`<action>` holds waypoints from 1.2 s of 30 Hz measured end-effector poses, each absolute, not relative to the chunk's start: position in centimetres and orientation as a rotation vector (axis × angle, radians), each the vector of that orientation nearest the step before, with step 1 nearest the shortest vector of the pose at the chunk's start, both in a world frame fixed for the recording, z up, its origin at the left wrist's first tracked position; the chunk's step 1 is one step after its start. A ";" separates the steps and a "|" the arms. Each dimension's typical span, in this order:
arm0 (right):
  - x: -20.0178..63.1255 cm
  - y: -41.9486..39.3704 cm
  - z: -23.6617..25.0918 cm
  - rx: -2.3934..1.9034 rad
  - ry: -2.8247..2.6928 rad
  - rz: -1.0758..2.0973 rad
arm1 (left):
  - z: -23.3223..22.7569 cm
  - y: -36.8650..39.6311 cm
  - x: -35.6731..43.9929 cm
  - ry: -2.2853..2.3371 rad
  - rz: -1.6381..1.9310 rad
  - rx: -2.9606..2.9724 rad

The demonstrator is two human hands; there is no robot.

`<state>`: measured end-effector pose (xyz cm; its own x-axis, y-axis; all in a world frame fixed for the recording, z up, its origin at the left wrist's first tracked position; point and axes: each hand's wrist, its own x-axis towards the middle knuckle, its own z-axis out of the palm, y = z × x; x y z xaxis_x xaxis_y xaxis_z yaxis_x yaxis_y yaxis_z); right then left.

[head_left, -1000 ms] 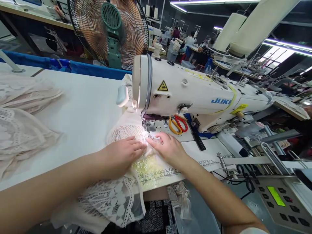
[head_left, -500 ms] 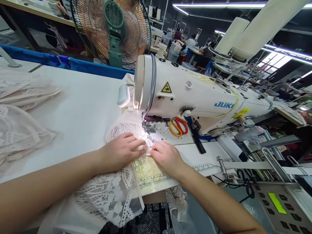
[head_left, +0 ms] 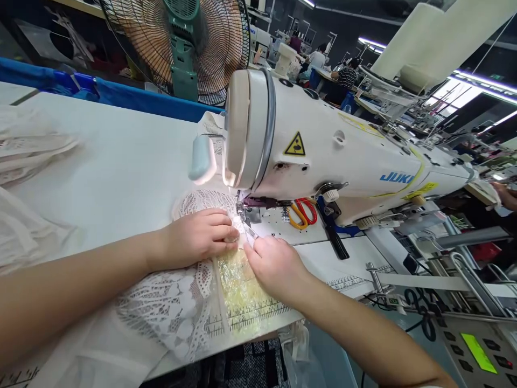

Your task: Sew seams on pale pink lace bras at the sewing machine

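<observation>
Left hand (head_left: 197, 237) lies flat, fingers curled lightly down on the white lace (head_left: 177, 312), pinning it to the bench (head_left: 121, 167) just left of the presser foot (head_left: 244, 214). The right hand (head_left: 274, 264) sits close beside it, fingertips pinched on the lace edge right in front of the foot; a thin metal tool seems to poke out of that grip, though it is too small to name. The lace runs from under the foot toward the near edge and spills over it, crossing the printed ruler strip (head_left: 258, 315).

Risks now. Both sets of fingertips sit very near the needle area of the sewing machine (head_left: 323, 156); if the machine runs while they are this close, a finger could be caught. The open lace could snag or pucker if either hand pulls unevenly. The overhang at the near edge could drag the piece off line.

Further right, the scissors (head_left: 302, 213) rest on the machine bed, well clear. A fan (head_left: 181, 48) stands at the far side, and its draught could lift loose fabric.
</observation>
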<state>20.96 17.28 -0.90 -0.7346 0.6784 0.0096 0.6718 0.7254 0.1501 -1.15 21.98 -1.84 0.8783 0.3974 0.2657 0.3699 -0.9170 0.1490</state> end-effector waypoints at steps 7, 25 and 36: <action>19.5 18.4 1.0 1.129 2.554 -0.009 | -2.8 24.2 -2.1 0.398 0.662 3.123; 16.9 19.1 1.5 1.198 2.339 -0.128 | -2.2 27.7 -3.6 0.770 0.136 2.940; 16.9 18.9 1.3 1.210 2.318 -0.074 | -1.8 29.6 -3.2 1.285 0.399 2.573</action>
